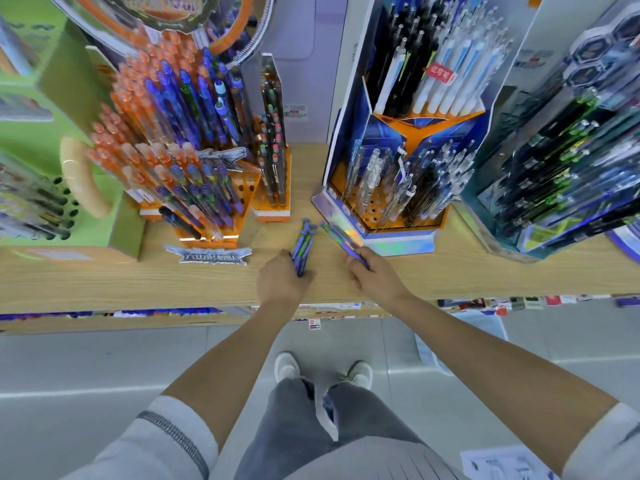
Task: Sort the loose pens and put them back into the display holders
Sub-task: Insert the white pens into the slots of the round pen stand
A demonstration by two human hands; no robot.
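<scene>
Item: loose pens, purple-barrelled, in two lots, both over the front of the wooden shelf (138,282).

Lot one: a bundle of purple pens (304,242), clasped in our left hand (282,280), fingers wrapped round its near end. The long axis ran away from us toward the back of the shelf, leaning slightly right, with the far ends free.

Lot two: a smaller lot of purple pens (337,235), pinched in our right hand (375,277). It slanted up and to the left from the grip, its far end just beside the foot of the blue display holder (398,242).

Destination, as we judged it: the orange display holder (247,188), which carried matching purple pens and showed open holes in its front tier. It stood beyond and to the left of both hands. The left hand was the nearer, so its bundle had the shorter way to go and would need turning upright first.

Not made out: the count in either lot, as the near ends were buried in the hands and the barrels overlapped. Lot two may have been one pen or two. The printing on the barrels was too blurred to read, so the match with the orange holder rested on colour alone.
</scene>
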